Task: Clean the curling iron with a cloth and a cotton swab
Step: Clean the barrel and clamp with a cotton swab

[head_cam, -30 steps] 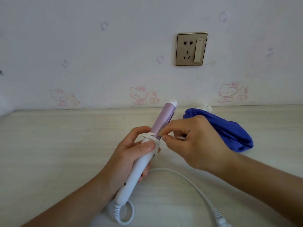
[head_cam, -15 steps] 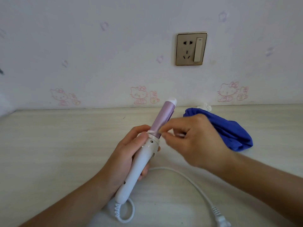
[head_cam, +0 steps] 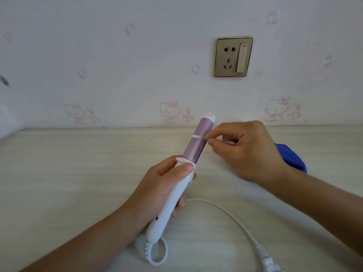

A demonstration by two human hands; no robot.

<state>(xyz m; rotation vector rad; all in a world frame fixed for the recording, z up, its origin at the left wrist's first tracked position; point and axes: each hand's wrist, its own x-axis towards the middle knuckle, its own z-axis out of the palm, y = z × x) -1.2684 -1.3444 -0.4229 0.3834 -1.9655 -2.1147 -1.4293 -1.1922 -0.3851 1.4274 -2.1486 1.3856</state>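
The curling iron (head_cam: pixel 197 143) has a white handle and a pink-purple barrel with a white tip, and it points up and away from me. My left hand (head_cam: pixel 157 189) grips its handle, thumb pressed near the white collar. My right hand (head_cam: pixel 247 152) pinches a white cotton swab (head_cam: pixel 197 136) whose tip lies across the upper barrel. A blue cloth (head_cam: pixel 292 160) sits on the table behind my right hand, mostly hidden by it.
The iron's white cord (head_cam: pixel 233 218) loops over the pale wooden table (head_cam: pixel 68 173) toward a plug (head_cam: pixel 269 262) at the bottom right. A wall socket with a switch (head_cam: pixel 233 56) hangs on the wall above.
My right hand has moved up from the barrel's base by the collar to its upper part, and the swab tip now shows across the barrel. The left hand has rotated the iron slightly.
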